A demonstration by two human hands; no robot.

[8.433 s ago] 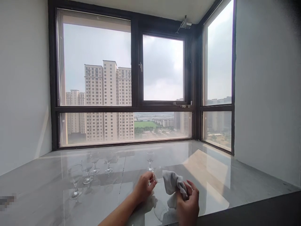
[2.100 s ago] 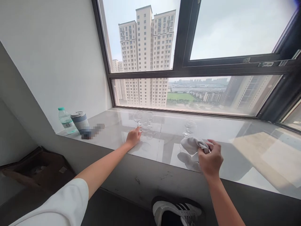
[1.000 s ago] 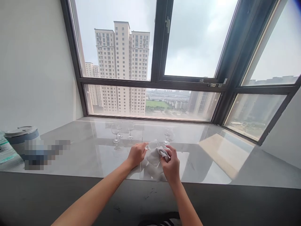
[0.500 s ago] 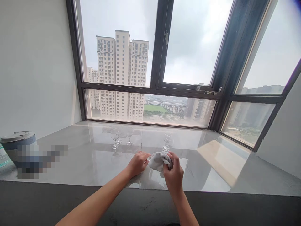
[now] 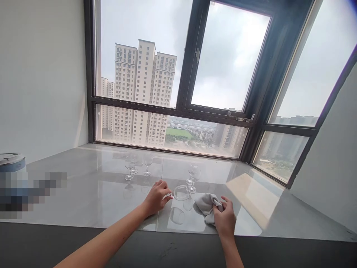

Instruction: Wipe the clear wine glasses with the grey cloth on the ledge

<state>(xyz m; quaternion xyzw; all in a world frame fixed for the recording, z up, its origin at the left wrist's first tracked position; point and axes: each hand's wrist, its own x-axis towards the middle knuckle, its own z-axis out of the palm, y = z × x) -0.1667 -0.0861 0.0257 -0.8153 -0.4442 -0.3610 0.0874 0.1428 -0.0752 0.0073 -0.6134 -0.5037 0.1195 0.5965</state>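
Drew cloth (image 5: 205, 204) clear of the sideways glass (image 5: 181, 192); kept glass pinched in left hand (image 5: 156, 199), cloth clasped in right hand (image 5: 225, 220).

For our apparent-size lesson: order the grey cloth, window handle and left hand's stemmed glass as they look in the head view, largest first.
1. Grey cloth
2. Stemmed glass in the left hand
3. Window handle

Gry sill (image 5: 92, 203) w/ stemmed glasses (image 5: 194, 173), cup (image 5: 13, 163)
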